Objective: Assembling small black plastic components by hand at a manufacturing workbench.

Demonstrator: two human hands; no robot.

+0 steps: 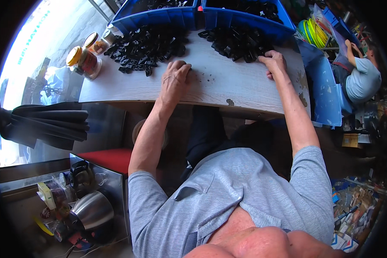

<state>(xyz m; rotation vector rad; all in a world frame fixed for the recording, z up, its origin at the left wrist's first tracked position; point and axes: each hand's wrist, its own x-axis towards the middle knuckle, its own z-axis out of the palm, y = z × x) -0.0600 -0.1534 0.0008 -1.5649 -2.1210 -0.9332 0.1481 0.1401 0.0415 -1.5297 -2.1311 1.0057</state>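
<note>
I count 2 blue bins [159, 20] and 2 black-part piles [144, 46]. Left hand [174, 79], right hand [275, 64]: whether fingers clamp anything, I can't tell.

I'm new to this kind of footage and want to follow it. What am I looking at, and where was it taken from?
There is no machine here, just a person's two bare hands. The single picture comes from a wide fisheye camera on their head, looking down, so straight edges bend.

On the pale table lie two piles of small black parts: a left pile and a right pile. Blue bins stand behind them.

The left hand is curled near the left pile; the right hand reaches the right pile's edge. Whether either holds a part, I cannot tell.
</note>
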